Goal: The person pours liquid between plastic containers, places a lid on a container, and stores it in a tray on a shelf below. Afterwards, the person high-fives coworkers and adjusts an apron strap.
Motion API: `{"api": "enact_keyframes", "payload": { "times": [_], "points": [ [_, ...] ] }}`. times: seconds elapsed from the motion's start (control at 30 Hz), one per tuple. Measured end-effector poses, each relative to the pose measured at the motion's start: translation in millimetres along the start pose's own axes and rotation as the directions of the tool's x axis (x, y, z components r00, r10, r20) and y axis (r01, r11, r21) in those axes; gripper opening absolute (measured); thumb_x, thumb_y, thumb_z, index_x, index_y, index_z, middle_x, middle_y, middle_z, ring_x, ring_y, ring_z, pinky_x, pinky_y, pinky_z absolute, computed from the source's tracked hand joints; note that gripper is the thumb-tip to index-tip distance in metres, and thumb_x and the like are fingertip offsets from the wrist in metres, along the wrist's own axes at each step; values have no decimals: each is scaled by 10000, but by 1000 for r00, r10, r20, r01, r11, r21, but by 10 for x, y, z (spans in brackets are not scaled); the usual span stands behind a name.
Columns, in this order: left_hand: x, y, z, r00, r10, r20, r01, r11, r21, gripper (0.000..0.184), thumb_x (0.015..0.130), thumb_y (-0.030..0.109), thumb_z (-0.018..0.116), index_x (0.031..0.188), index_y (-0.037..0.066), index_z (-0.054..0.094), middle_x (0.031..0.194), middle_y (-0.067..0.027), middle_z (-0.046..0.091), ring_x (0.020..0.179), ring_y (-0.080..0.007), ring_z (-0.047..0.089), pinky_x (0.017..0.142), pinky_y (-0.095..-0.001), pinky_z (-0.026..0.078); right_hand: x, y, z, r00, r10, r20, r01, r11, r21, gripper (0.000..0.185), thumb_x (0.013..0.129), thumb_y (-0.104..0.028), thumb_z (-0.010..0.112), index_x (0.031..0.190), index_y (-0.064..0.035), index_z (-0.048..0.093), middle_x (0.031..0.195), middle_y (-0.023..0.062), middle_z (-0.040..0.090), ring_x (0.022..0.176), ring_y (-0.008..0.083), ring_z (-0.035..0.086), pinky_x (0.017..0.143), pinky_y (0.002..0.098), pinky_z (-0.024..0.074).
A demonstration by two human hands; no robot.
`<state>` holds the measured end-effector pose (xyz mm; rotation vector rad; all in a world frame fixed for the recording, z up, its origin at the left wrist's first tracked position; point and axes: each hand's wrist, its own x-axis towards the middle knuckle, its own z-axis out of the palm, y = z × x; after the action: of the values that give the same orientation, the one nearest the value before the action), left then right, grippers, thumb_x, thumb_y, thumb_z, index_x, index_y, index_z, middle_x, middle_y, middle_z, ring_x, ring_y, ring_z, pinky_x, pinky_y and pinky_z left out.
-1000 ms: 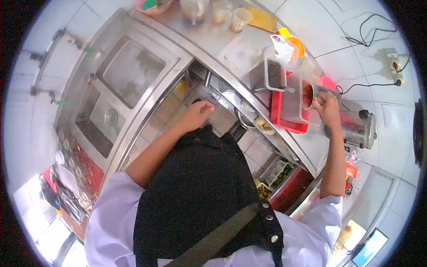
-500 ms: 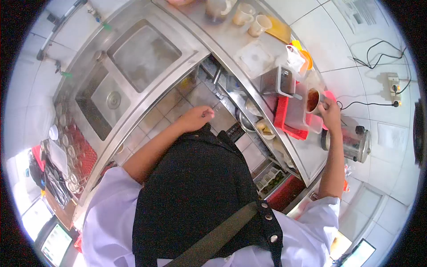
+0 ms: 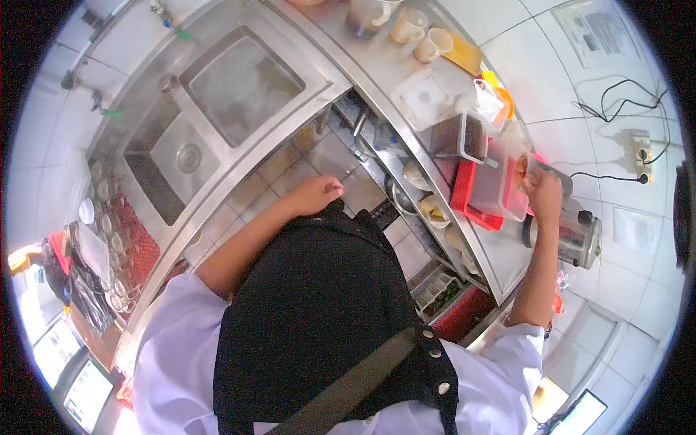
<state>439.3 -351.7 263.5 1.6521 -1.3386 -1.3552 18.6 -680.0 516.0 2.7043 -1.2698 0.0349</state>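
My right hand (image 3: 542, 194) is closed on a grey metal cup (image 3: 557, 176), tipped so its mouth faces left. Reddish-brown contents show at the mouth (image 3: 521, 167), beside a clear plastic container (image 3: 495, 188). This container rests in or against a red tray (image 3: 464, 196); which one, I cannot tell. Close by stands a clear box with dark contents (image 3: 458, 136). My left hand (image 3: 319, 194) hangs in front of the black apron (image 3: 312, 304), fingers curled, with nothing visible in it.
A steel double sink (image 3: 243, 90) is at the left. Mugs (image 3: 433, 45) and a white lid (image 3: 423, 98) lie along the counter. A metal canister (image 3: 580, 239) stands to the right of my hand, near a wall socket with cables (image 3: 642, 148). Bowls (image 3: 433, 212) fill the shelf below.
My right hand has turned the cup over from nearly upright to tilted, its mouth toward the clear container. My left hand has barely moved. The view has shifted slightly.
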Motion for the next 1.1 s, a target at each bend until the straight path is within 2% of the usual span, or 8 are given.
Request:
{"api": "enact_keyframes", "payload": {
  "times": [0.1,0.17,0.27,0.33,0.6,0.77,0.87,1.1],
  "points": [
    [2,73,-31,998,-55,28,55,999,0,336,993,349,645,1162,63,692,1135,-164,734,1068,-317,695,939,-436,533,-101,3,161,995,-91,47,98,981,-170,308,839,-310,747,785,-12,693,789,207,667,784,397,634,714,503,474],
    [38,94,-68,999,-35,38,34,999,38,329,1006,343,637,1165,60,692,1126,-138,736,1059,-289,697,938,-419,535,-73,56,172,984,-163,76,178,947,-268,314,835,-331,747,756,-31,697,798,188,675,824,380,631,748,494,471],
    [68,-20,-13,999,-30,39,29,999,30,324,1015,338,635,1165,57,696,1120,-113,740,1053,-262,699,939,-401,537,-42,-55,65,993,-34,109,64,957,-282,310,851,-343,726,729,-60,691,814,155,688,901,355,627,811,491,460],
    [80,-33,-17,999,-24,46,24,1000,2,326,1010,340,640,1162,57,700,1122,-114,741,1056,-262,699,941,-399,537,-85,69,299,969,-139,203,198,930,-310,277,841,-329,716,843,-52,711,858,167,708,887,352,663,811,497,490],
    [93,-167,25,998,-18,54,19,1000,-5,360,988,354,646,1174,49,690,1125,-159,742,1040,-283,712,914,-414,542,-159,41,279,972,-60,226,110,971,-214,240,813,-302,744,756,-73,698,813,140,694,895,351,622,831,486,453],
    [60,-31,-42,998,-21,54,22,999,-27,355,990,345,650,1169,41,690,1110,-164,745,1030,-281,713,905,-408,545,-194,92,384,969,-150,198,187,965,-183,197,791,-266,744,745,-84,686,804,121,690,879,342,607,826,486,445],
    [15,21,-65,997,-48,58,50,998,-43,356,991,349,652,1164,40,690,1102,-163,745,1021,-282,714,902,-407,546,-167,105,378,951,-100,292,175,954,-244,202,801,-295,738,837,-96,738,850,129,706,913,332,645,834,486,475],
    [-1,106,-62,995,-85,50,84,996,24,358,988,352,658,1165,43,690,1098,-159,745,1013,-289,714,915,-408,545,-213,192,402,976,-117,181,148,975,-167,173,770,-236,756,736,-85,678,808,105,685,874,331,606,814,486,438]
  ]
}}
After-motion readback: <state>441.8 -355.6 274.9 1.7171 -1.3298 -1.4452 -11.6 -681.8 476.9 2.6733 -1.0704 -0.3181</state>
